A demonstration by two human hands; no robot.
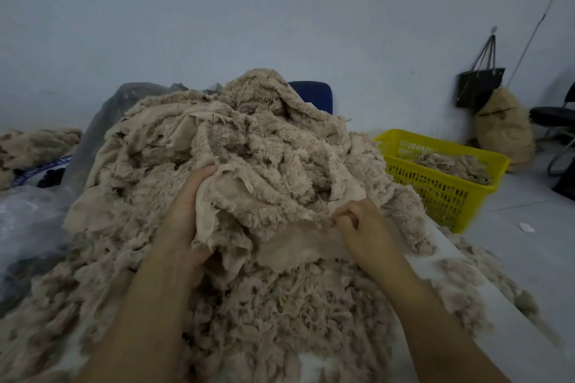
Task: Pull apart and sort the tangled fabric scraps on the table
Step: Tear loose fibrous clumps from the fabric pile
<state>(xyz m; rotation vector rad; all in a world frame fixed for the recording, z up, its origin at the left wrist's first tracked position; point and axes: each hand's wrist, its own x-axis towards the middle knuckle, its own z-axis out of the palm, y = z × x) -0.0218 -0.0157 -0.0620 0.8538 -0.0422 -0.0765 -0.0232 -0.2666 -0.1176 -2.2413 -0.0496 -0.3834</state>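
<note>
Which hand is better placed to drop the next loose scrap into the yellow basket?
Probably the right hand: it pinches a flat scrap on the side nearest the yellow basket. The left hand grips a bundle farther away, so it can anchor.

Both forearms bare, stretched fwd from bottom edge. L hand (186,211) curled round a fold of fabric scrap (227,196), thumb up top. R hand (364,227) knuckles up, fingers curled, pinching thin edge, prob. same scrap.
</note>
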